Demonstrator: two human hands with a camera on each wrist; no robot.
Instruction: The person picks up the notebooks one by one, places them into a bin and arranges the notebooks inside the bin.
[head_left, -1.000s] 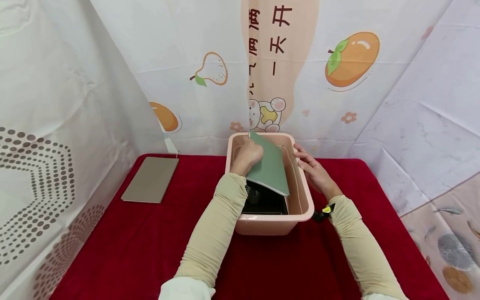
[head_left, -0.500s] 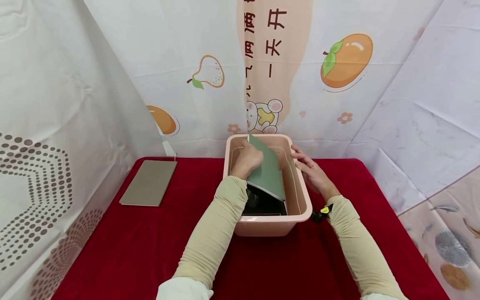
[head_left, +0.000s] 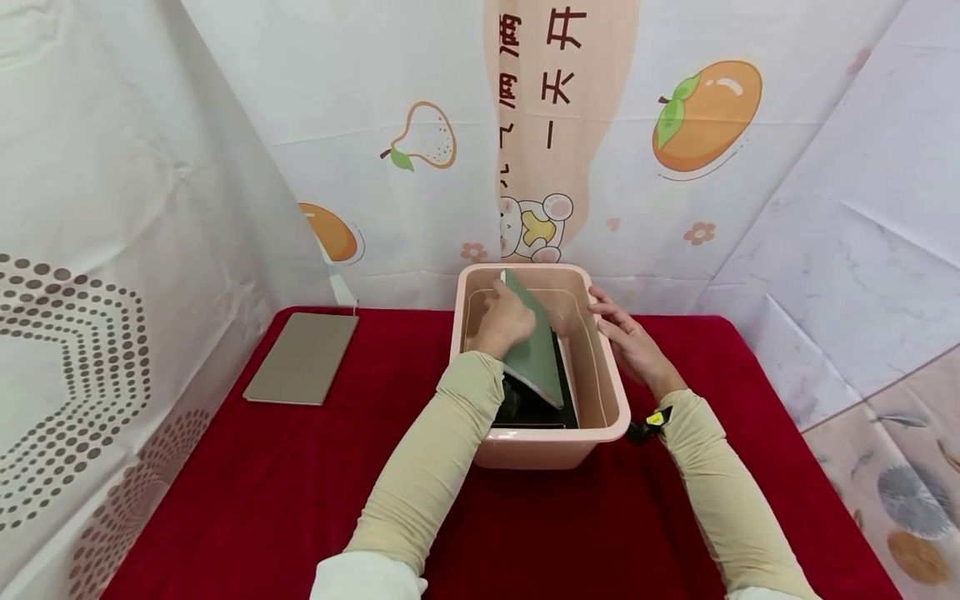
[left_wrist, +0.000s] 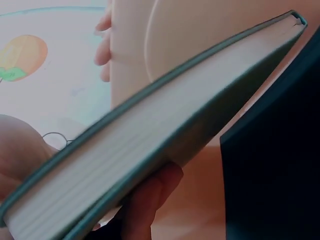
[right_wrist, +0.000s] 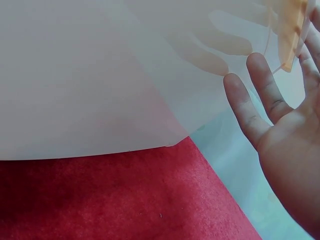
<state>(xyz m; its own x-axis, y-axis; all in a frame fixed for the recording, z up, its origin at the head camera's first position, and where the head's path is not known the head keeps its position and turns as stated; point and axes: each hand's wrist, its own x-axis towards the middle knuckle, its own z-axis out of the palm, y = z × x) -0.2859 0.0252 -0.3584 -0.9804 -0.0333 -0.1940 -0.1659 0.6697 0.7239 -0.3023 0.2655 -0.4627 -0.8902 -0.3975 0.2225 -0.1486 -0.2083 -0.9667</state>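
My left hand [head_left: 512,323] grips a green hardcover book [head_left: 538,358] by its left side, inside a pink plastic bin [head_left: 551,452]. The book is tilted, and its white page edges [left_wrist: 165,110] face the left wrist camera, where a finger lies against the lower cover. Under the book, a dark flat thing [head_left: 536,418] lies in the bin, partly hidden; its kind is unclear. My right hand [head_left: 633,346] rests on the bin's right rim. In the right wrist view, its fairly straight fingers [right_wrist: 240,95] touch the outer wall.
A grey-brown notebook or thin book [head_left: 303,358] lies on the red tablecloth [head_left: 360,467] to the left of the bin. A printed curtain [head_left: 337,100] hangs right behind the table, with white sheeting on both sides.
The book has come lower into the bin, its near corner shifting left. More of the dark thing's right side shows. My right hand stays at the rim.
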